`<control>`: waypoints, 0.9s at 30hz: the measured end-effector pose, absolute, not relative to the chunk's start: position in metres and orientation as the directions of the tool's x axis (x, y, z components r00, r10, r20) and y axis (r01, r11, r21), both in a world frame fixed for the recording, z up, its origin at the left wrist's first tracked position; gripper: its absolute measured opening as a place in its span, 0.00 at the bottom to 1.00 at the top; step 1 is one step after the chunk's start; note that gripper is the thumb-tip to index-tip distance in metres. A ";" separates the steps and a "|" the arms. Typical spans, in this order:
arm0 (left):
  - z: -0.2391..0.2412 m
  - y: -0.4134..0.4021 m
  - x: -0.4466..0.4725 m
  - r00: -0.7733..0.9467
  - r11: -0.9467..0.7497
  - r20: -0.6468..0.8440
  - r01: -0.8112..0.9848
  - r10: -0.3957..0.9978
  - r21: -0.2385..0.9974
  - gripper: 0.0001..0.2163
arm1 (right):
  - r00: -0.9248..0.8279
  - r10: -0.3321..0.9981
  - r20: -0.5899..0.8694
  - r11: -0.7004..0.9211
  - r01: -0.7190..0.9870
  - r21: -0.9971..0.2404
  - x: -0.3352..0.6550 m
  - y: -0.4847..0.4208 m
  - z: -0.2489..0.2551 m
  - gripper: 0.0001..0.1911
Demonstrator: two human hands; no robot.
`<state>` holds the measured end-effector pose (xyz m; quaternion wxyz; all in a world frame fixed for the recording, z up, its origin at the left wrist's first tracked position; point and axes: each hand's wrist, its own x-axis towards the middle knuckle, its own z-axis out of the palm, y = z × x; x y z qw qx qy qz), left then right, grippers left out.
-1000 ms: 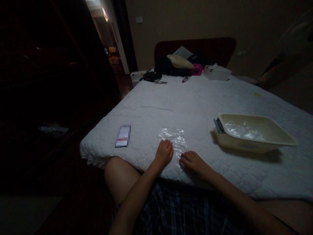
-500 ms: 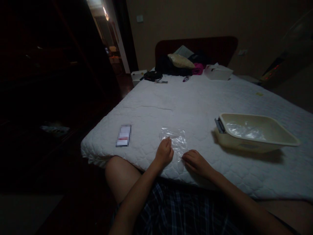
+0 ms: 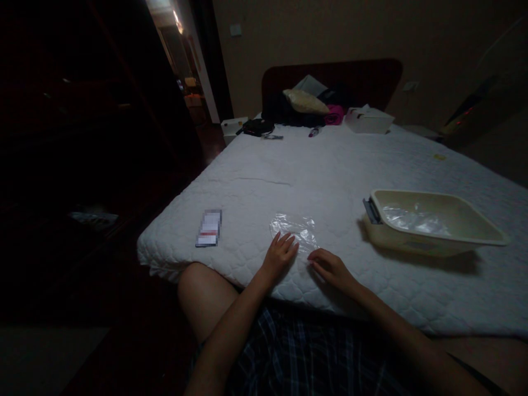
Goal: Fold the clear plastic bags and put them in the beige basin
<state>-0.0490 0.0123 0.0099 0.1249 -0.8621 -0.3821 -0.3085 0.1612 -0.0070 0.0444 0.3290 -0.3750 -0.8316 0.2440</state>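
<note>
A clear plastic bag (image 3: 303, 224) lies on the white quilted bed cover, its surface wrinkled and shiny. My left hand (image 3: 281, 254) rests palm down over the bag's near left part, fingers spread, hiding some of it. At the near right edge of the bag is my right hand (image 3: 330, 267), with fingers bent and thumb a little apart from them. Its fingertips touch or nearly touch the plastic, and no firm grip shows.
To the right stands a cream plastic tub (image 3: 437, 242) with a grey handle and clear plastic inside. A phone (image 3: 209, 228) lies left of my hands. Farther back are a black bag (image 3: 258, 127), a pillow (image 3: 306, 102) and a white box (image 3: 368, 121).
My left fingers have spread out flat on the bag. My right fingers have loosened and shifted slightly up, and the bag's near edge no longer reaches as far toward me.
</note>
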 end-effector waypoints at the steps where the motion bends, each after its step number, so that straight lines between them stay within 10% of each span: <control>1: 0.010 0.012 -0.050 0.534 -0.687 0.626 0.727 0.568 0.004 0.11 | -0.491 0.793 0.361 0.587 0.458 -0.668 0.161 -0.006 0.044 0.07; 27: 0.006 0.011 -0.055 0.474 -0.604 0.592 0.796 0.652 0.027 0.08 | -0.400 0.842 0.362 0.538 0.577 -0.614 0.124 0.068 0.049 0.10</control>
